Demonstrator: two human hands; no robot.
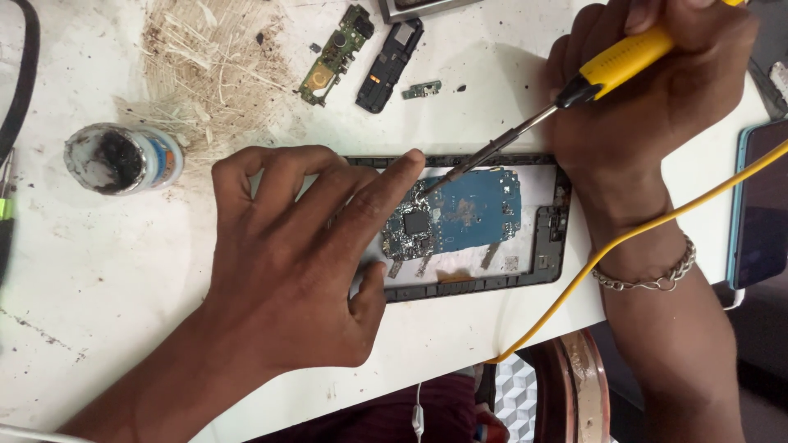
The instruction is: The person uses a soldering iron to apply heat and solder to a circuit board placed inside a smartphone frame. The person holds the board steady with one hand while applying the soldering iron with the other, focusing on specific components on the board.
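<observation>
Blue circuit board (pixel 468 215), lying inside black phone frame (pixel 552 246) on white table (pixel 98 271), just beyond the splayed, empty-fingered left hand (pixel 287 254) pressing down beside it, while right hand (pixel 648 90), fingers closed, is gripping yellow-handled soldering iron (pixel 574 86), tip touching the board.

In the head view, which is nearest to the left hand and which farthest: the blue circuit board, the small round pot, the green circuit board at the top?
1. Blue circuit board: directly under the left hand's fingers, inside the phone frame.
2. Small round pot: to the hand's left, apart from it.
3. Green circuit board: at the top edge, beyond the fingers.
</observation>
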